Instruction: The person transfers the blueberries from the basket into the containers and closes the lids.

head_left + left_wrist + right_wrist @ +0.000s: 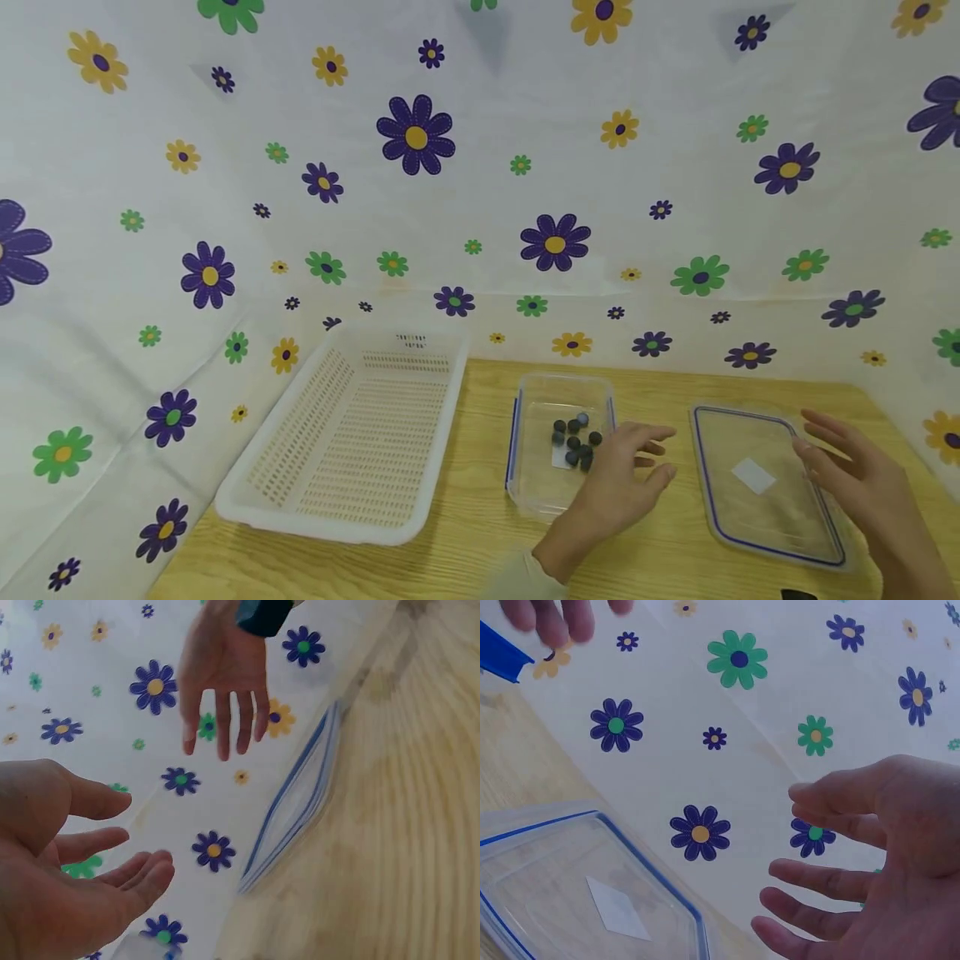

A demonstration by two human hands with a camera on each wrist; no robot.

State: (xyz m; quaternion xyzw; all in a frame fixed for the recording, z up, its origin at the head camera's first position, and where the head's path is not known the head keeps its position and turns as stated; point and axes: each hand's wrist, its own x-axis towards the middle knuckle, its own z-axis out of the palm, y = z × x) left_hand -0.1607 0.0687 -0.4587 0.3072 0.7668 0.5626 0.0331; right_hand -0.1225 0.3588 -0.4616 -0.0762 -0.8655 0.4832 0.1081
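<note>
A clear plastic container (534, 396) with blue side clips stands on the table, several blueberries (573, 426) on its bottom. My left hand (618, 475) is over the container's right side, fingers loosely bent and holding nothing. On the right lies the container's clear lid (722, 467), a blue seal round its edge and a white label (753, 476) in the middle. My right hand (862, 475) hovers over the lid's right edge with nothing in its fingers. In the right wrist view that hand (840, 862) has its fingers spread beside the lid (547, 892).
A white perforated plastic basket (438, 492) stands to the left of the container. Behind the wooden table (480, 533) hangs a white sheet with a flower print (480, 200), which also covers the sides. A small dark object (798, 594) shows at the bottom edge.
</note>
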